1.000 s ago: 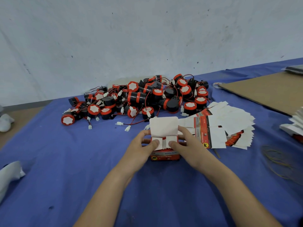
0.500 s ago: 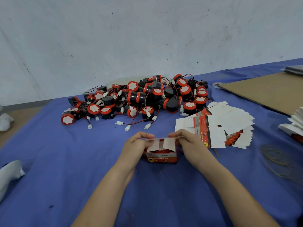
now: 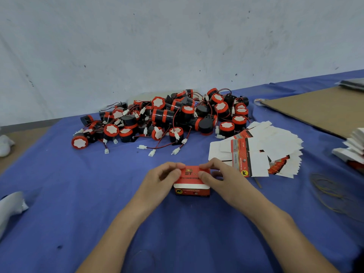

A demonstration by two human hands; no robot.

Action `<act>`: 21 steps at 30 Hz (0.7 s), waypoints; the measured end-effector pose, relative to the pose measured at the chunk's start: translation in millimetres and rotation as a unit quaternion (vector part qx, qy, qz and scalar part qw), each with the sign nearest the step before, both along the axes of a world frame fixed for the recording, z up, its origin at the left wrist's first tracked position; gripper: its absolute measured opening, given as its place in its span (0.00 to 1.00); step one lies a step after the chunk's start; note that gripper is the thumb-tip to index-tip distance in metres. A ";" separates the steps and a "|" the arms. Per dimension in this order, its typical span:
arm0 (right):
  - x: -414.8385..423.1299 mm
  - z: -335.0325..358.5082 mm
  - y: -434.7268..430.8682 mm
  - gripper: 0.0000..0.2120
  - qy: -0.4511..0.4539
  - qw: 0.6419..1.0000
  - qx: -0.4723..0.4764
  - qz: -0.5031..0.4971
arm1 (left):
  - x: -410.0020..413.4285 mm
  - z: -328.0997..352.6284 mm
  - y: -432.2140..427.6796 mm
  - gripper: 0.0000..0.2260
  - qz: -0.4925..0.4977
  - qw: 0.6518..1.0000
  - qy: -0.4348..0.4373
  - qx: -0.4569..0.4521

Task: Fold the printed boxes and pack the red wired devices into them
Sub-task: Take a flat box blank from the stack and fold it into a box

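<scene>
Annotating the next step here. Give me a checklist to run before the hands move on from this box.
1. Grip: ok. Left hand and right hand pinch the top of the small red printed cardboard box.
2. Top flap folded over: ok.
3. Flap fully tucked: cannot tell; a white strip shows along the front.
4. Device inside: cannot tell; the top is covered.
5. Pile of red-and-black wired devices behind the box: ok, stocked.
6. Fanned stack of flat white-and-red box blanks beside the right hand: ok.
</scene>
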State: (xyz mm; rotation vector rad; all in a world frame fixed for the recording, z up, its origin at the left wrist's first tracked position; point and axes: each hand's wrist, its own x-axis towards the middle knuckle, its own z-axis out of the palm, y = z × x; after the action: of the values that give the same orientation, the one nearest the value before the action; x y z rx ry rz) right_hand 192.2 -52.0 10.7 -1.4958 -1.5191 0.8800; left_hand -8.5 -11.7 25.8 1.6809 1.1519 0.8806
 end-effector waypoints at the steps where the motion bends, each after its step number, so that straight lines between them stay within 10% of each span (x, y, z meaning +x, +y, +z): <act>1: -0.8 0.8 -1.3 0.02 -0.008 1.000 0.007 -0.002 | -2.5 -1.7 -0.8 0.08 -0.022 0.999 0.019 0.013; 13: -15.2 -6.9 -6.4 0.05 -0.019 0.996 0.084 -0.029 | -7.1 -10.5 -18.0 0.21 -0.041 0.998 0.033 0.035; 21: -33.4 -14.1 -11.3 0.07 0.039 0.995 0.075 -0.061 | 14.2 -17.0 -38.9 0.10 0.127 0.989 -0.015 0.079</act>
State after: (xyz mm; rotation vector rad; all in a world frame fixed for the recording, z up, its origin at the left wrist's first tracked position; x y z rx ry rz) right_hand 158.8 -63.3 -3.4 -1.4142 -1.3896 0.7281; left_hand 5.7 -50.6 8.9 1.6634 1.3239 1.1783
